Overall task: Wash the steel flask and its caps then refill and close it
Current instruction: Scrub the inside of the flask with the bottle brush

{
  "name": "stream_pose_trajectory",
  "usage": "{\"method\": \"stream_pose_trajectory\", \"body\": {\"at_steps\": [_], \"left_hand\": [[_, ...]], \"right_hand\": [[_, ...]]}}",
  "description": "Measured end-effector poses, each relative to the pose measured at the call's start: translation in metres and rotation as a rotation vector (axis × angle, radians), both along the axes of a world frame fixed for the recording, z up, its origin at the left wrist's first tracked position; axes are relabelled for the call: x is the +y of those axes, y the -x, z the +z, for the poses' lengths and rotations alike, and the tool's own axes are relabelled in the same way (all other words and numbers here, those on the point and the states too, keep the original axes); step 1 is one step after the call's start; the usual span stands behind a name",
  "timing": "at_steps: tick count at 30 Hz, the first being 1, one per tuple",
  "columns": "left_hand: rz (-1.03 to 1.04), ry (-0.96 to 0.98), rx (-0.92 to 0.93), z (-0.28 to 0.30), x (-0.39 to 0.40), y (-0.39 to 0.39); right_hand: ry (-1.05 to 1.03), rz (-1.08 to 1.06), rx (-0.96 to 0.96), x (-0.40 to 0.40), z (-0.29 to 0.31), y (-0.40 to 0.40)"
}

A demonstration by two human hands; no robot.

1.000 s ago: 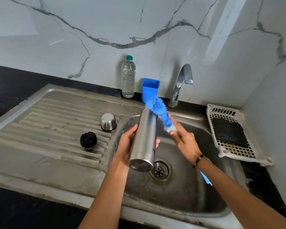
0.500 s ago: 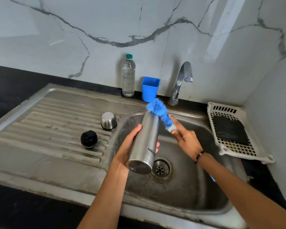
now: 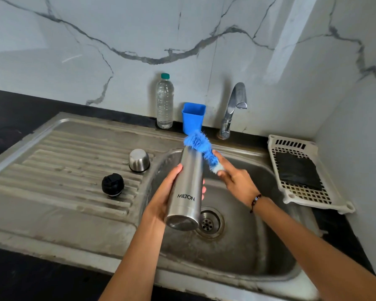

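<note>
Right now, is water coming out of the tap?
No, the tap has no stream under its spout, which hangs dry above the sink.

- A home kitchen, at the wash-up corner.
- A steel sink (image 3: 258, 270) with a ribbed drainboard (image 3: 69, 170) on its left is set into a dark counter (image 3: 15, 109).
- A tap (image 3: 233, 109) stands at the sink's back edge.
- The wall (image 3: 95, 40) is white marble-look tile with grey veins.
- A water bottle (image 3: 165, 103) and a blue cup (image 3: 193, 117) stand at the counter's back edge.
- A white plastic rack (image 3: 300, 196) lies at the right edge, in the corner.
</note>
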State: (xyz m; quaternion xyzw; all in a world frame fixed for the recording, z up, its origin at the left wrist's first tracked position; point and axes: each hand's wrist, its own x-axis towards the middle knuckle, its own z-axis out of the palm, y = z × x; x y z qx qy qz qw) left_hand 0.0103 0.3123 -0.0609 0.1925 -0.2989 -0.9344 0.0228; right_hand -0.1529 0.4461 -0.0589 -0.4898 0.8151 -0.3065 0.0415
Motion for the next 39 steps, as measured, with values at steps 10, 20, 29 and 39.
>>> {"method": "stream_pose_trajectory", "body": {"at_steps": [10,20,29,39], "left_hand": [[0.120,0.083,-0.150,-0.004,-0.011,-0.001],[0.181,0.051,-0.103,-0.003,-0.008,-0.004],[0.015,0.072,-0.109,0.003,-0.001,-0.002],[0.154,0.003,0.045,-0.002,-0.015,-0.002]], "right_hand": [[-0.001,0.222,-0.061,0.051,-0.033,-0.044],[0.167,0.027,-0.104,0.006,0.000,-0.018],[0.095,0.079,-0.014,0.019,-0.019,-0.028],[0.070,0.231,-0.061,0.031,-0.007,-0.039]]}}
